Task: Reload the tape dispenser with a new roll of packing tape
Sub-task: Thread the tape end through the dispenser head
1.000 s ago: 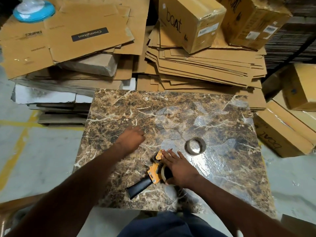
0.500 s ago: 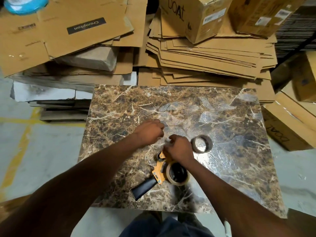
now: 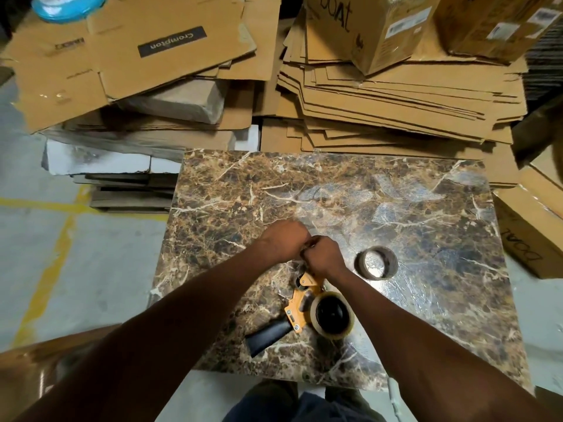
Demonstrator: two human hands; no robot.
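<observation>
An orange tape dispenser (image 3: 300, 303) with a black handle lies on its side on the marble slab (image 3: 396, 214). A roll of clear packing tape (image 3: 333, 315) sits on its hub. My right hand (image 3: 324, 257) is closed just above the dispenser's front end. My left hand (image 3: 285, 242) is closed too and touches the right hand. What they pinch is hidden by the fingers; it looks like the tape's loose end. An empty cardboard core (image 3: 376, 262) lies flat to the right of my hands.
Stacks of flattened cardboard (image 3: 396, 95) and sealed boxes (image 3: 374, 28) rise behind the slab. More boxes (image 3: 530, 226) stand at its right edge. Grey floor with yellow lines (image 3: 51, 269) lies to the left. A blue object (image 3: 67, 6) sits at top left.
My left hand moved right across the slab to meet the right hand. My right hand left the roll and moved up to the dispenser's front end. Both hands closed together.
</observation>
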